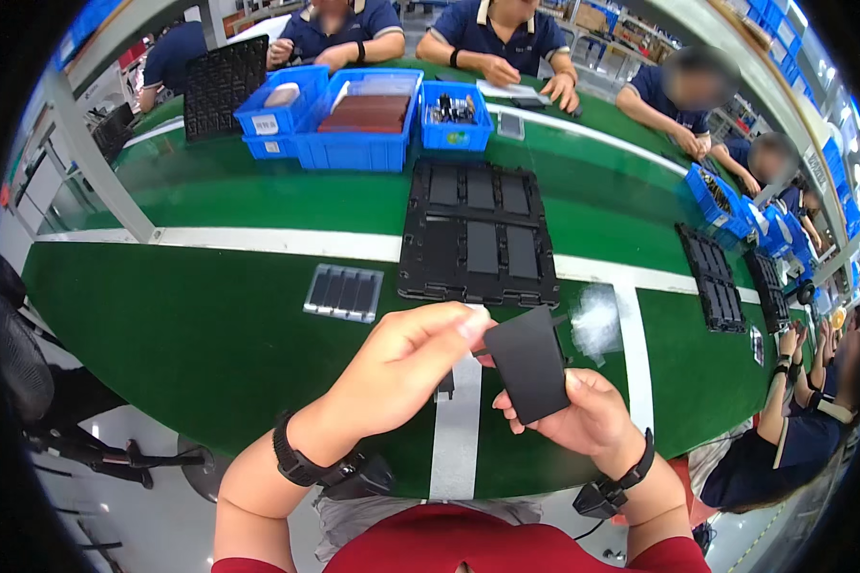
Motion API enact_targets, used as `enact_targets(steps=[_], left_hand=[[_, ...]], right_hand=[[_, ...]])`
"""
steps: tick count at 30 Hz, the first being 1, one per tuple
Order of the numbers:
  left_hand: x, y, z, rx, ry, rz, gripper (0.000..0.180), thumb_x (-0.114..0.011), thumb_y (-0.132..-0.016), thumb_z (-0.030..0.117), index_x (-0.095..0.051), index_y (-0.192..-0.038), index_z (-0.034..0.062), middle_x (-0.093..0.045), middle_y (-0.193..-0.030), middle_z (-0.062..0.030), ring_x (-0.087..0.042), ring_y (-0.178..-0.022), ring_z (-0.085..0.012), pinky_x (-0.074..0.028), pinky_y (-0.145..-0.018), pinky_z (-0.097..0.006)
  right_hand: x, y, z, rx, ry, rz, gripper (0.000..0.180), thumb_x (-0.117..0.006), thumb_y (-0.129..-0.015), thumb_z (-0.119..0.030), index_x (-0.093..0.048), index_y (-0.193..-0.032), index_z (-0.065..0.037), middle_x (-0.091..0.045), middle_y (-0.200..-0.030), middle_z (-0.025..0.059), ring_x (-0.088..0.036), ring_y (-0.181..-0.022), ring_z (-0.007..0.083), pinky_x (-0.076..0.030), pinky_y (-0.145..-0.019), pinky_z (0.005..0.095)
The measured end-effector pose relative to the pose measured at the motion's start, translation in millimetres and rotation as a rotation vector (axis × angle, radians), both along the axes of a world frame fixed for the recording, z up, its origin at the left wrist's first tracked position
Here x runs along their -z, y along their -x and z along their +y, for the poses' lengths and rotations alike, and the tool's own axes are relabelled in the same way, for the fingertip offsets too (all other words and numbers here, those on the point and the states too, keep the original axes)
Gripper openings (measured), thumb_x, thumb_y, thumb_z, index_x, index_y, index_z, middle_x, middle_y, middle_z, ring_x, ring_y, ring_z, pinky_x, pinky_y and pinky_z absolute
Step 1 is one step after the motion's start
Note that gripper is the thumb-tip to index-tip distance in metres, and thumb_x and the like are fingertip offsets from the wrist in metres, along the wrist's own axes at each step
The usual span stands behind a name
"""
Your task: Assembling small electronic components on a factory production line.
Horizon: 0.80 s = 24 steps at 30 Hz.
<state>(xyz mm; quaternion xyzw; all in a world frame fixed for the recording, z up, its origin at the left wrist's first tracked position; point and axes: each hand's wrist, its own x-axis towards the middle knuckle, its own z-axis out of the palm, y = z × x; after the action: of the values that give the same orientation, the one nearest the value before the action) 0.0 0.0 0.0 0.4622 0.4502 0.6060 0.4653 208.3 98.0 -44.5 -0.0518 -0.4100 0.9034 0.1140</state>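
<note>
The black flat panel sits between both hands, above the near edge of the green table. The right hand cradles it from below, fingers curled loosely around its lower half; the left hand is closed to a pinch at the panel's upper left corner, thumb and fingertips meeting there. Whether that pinch grips a film or tab or the panel's own edge is too small to tell.

The risk, as I judge it, lies in that light hold — a pull at the corner could twist the thin piece out of the open right palm and drop it onto the table or past its edge. Bare fingertips on the face could also smudge it.

The panel looks matte, dark, rectangular and thin, tilted with one corner up. Just beyond it lie a crumpled clear wrapper, a black moulded tray and a small clear tray; blue bins stand farther off, where other people work.
</note>
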Motion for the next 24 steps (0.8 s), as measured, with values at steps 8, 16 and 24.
enact_targets(steps=[8,16,24], left_hand=[[-38,-4,-6,-0.212,-0.198,0.338,0.017,-0.071,-0.075,0.007,-0.057,-0.068,0.0023,-0.060,-0.069,-0.0023,-0.053,-0.064,-0.0056,-0.042,-0.061,-0.022],[-60,-13,11,-0.264,-0.539,-0.091,0.026,-0.066,-0.082,0.024,-0.054,-0.078,0.0010,-0.061,-0.073,-0.0074,-0.054,-0.062,-0.0081,-0.046,-0.060,-0.023],[-68,-15,11,0.026,-0.595,-0.242,0.093,-0.079,-0.060,0.009,-0.023,-0.134,-0.0016,-0.063,-0.090,-0.0147,-0.061,-0.086,-0.0227,-0.036,-0.094,-0.037]], right_hand=[[-34,18,-21,0.079,-0.208,0.115,0.047,-0.039,-0.095,-0.032,-0.047,-0.120,0.008,-0.049,-0.122,0.0240,-0.048,-0.113,0.0296,-0.041,-0.090,0.0401],[-71,37,-28,0.284,-0.381,0.228,0.045,-0.036,-0.096,-0.032,-0.049,-0.114,0.007,-0.056,-0.108,0.0240,-0.058,-0.092,0.0252,-0.047,-0.081,0.0360],[-66,70,-34,-0.434,0.385,0.449,0.035,-0.034,-0.095,-0.029,-0.044,-0.070,-0.007,-0.042,-0.045,0.0021,-0.039,-0.041,0.0130,-0.029,-0.037,0.0235]])
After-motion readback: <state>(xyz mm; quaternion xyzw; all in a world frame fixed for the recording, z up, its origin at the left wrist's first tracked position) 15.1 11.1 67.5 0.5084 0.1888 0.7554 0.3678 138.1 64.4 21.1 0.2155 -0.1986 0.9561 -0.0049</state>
